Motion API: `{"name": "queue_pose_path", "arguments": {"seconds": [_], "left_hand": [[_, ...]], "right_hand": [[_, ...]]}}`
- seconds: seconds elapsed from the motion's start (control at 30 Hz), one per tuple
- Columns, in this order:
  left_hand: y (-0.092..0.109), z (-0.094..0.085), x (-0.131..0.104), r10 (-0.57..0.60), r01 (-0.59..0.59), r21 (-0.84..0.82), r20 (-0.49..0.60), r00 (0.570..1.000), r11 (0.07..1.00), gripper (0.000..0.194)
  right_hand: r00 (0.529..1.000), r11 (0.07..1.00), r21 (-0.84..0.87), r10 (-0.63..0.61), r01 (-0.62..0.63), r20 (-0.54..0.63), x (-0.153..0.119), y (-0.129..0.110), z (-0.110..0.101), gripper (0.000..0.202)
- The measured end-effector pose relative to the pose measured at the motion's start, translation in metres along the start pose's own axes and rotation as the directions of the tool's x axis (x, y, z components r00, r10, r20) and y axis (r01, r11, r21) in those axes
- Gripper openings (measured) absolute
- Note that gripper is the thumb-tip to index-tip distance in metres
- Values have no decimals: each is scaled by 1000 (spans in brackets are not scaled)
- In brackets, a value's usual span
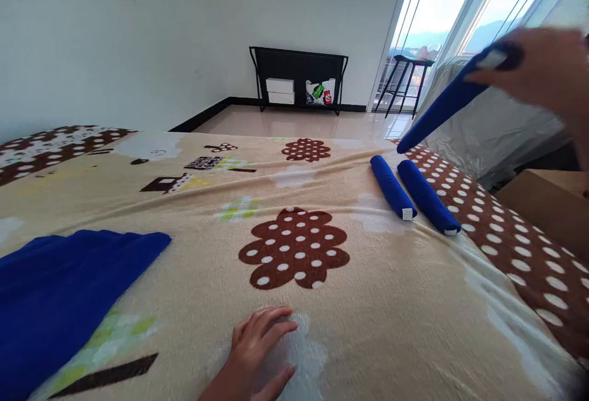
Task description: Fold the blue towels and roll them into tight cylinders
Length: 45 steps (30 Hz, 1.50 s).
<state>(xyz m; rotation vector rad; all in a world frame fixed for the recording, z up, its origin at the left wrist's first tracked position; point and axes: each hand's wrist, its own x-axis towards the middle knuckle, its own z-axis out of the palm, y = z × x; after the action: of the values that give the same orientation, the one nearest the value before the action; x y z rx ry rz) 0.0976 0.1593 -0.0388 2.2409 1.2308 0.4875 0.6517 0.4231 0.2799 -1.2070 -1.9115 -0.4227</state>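
Raised at the right, my right hand (545, 73) is closed around one end of a rolled blue towel (444, 106), whose other end slants down toward the bed. Just below it, two more blue rolls, one on the left (393, 186) and one on the right (427, 195), lie side by side on the blanket, each with a white tag. My left hand (260, 352) rests on the blanket (368, 315) near the bottom middle, fingers apart and nothing in them. An unrolled blue cloth (78, 303) lies spread at the left, partly out of view.
A brown dotted border (519, 254) runs along the blanket's right side. Beyond it stand a cardboard box (547, 205) and something under plastic sheeting (460, 113). A black rack (299, 70) and a stool (407, 76) are at the back.
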Motion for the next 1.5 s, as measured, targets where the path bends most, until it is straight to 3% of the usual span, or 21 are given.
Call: {"name": "queue_pose_path", "arguments": {"seconds": [0.03, 0.1, 0.23, 0.3, 0.4, 0.5, 0.6, 0.7, 0.77, 0.87, 0.93, 1.03, 1.13, 1.23, 1.33, 1.4, 1.5], "left_hand": [[-5, 4, -1, 9, -10, -8, -11, 1000, 1000, 43], [-12, 8, -4, 9, -9, -20, -23, 1000, 1000, 44], [-3, 5, -5, 10, -11, -40, -28, 1000, 999, 42], [8, 0, -5, -16, 14, -45, -52, 999, 999, 38], [23, -5, -4, -70, 64, -63, -91, 993, 996, 33], [30, -10, -4, -61, 58, -55, -49, 997, 997, 31], [23, -21, -7, -26, 27, 28, -17, 1000, 999, 29], [2, -44, -18, -17, 61, 268, -164, 986, 961, 28], [-19, -67, -33, -15, 196, 485, -351, 936, 853, 28], [-55, -108, -64, -45, 472, 657, -556, 830, 587, 38], [-78, -132, -87, -127, 592, 669, -608, 784, 450, 45], [-105, -153, -115, -277, 651, 647, -592, 757, 396, 49], [-115, -154, -127, -319, 643, 648, -559, 765, 408, 47], [-110, -146, -130, -251, 632, 665, -584, 772, 398, 47], [-101, -139, -131, -157, 547, 751, -529, 834, 370, 44], [-99, -136, -134, -163, 495, 794, -469, 868, 353, 40], [-102, -134, -137, -203, 526, 778, -486, 850, 344, 38]], "right_hand": [[1000, 973, -230, -8, 7, -3, -26, 1, 19, 51], [991, 889, -457, 22, 40, 130, -87, 1, 59, 37], [947, 856, -502, 51, 123, 317, -216, -11, 122, 21], [930, 838, -532, 90, 122, 356, -264, -19, 136, 25], [911, 762, -643, 207, 78, 356, -303, -29, 138, 36], [902, 722, -688, 245, 75, 355, -315, -35, 132, 40], [904, 722, -688, 248, 67, 348, -319, -41, 127, 41], [914, 725, -688, 253, 38, 317, -326, -51, 119, 44], [929, 725, -689, 256, -1, 267, -335, -60, 114, 49], [945, 748, -661, 253, -56, 207, -351, -75, 106, 55], [947, 773, -631, 246, -64, 205, -362, -84, 102, 56], [946, 794, -603, 245, -71, 212, -375, -93, 101, 54], [944, 813, -575, 254, -90, 211, -383, -94, 101, 51], [939, 830, -551, 252, -85, 235, -389, -94, 101, 52], [929, 840, -536, 262, -86, 262, -395, -96, 102, 53], [921, 849, -515, 285, -114, 266, -399, -98, 104, 49], [915, 860, -487, 307, -149, 263, -404, -99, 108, 41]]}}
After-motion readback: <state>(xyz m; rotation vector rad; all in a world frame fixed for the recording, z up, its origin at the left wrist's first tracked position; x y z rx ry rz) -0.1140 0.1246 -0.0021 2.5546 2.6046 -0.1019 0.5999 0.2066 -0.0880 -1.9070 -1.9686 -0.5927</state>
